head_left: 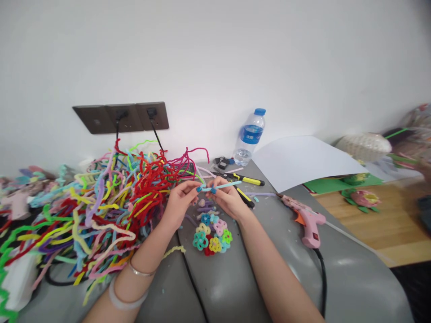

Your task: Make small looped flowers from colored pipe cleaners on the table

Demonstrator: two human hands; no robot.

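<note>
Both hands pinch a light blue pipe cleaner (225, 185) held level above the grey table (346, 269). My left hand (182, 201) grips its left end with thumb and fingers closed. My right hand (226, 197) holds it near the middle, and the free end sticks out to the right. Just below the hands lies a cluster of small looped pipe-cleaner flowers (212, 235) in teal, yellow, pink and green. A big tangled heap of coloured pipe cleaners (101, 211) lies to the left of my left hand.
A pink glue gun (308, 222) with a black cord lies right of my hands. Yellow-handled cutters (247, 180) and a water bottle (251, 137) sit behind. A white sheet (303, 161) leans at the back right. Wall sockets (124, 117) hold plugs.
</note>
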